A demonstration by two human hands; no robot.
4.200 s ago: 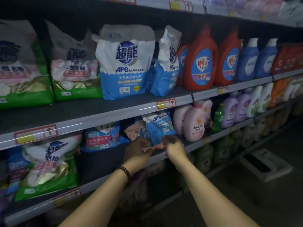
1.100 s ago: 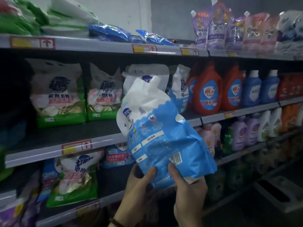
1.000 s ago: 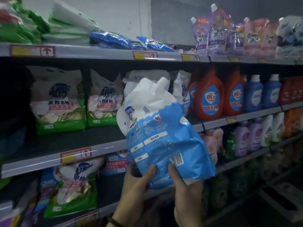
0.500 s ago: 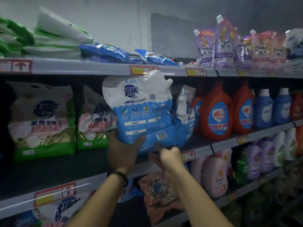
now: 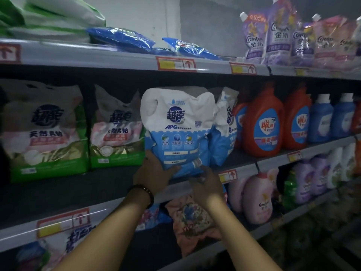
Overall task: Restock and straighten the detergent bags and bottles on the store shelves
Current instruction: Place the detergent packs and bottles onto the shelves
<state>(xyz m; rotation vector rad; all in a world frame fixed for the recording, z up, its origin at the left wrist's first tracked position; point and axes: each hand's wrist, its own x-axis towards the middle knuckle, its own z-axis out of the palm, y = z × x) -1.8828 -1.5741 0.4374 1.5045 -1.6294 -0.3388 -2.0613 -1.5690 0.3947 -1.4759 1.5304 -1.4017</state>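
The blue bag (image 5: pixel 176 130) stands upright at the front of the middle shelf (image 5: pixel 78 192), its base at the shelf's lip, between the green bags (image 5: pixel 117 130) and a twin (image 5: pixel 224 133) that touches its right side. It looks full and fairly heavy, a soft pouch whose creased white top slumps; the glossy film is likely slippery, so the weight is best carried from underneath, at the bottom corners, not by the limp top. The grip is set that way: the left hand (image 5: pixel 154 173) cups the lower left corner with its thumb across the front, and the right hand (image 5: pixel 205 184) has its fingers curled at the bottom right edge, though dim light blurs the exact hold. The shelf is flat, dark and deep, with bare space in front of the green bags. Room above the bag is tight under the top shelf (image 5: pixel 117 59). To the right stand orange bottles (image 5: pixel 263 122), hard and stable. A pink pouch (image 5: pixel 191 218) lies on the shelf below, under the right wrist, and a price tag (image 5: pixel 227 176) sits just beside the right hand.
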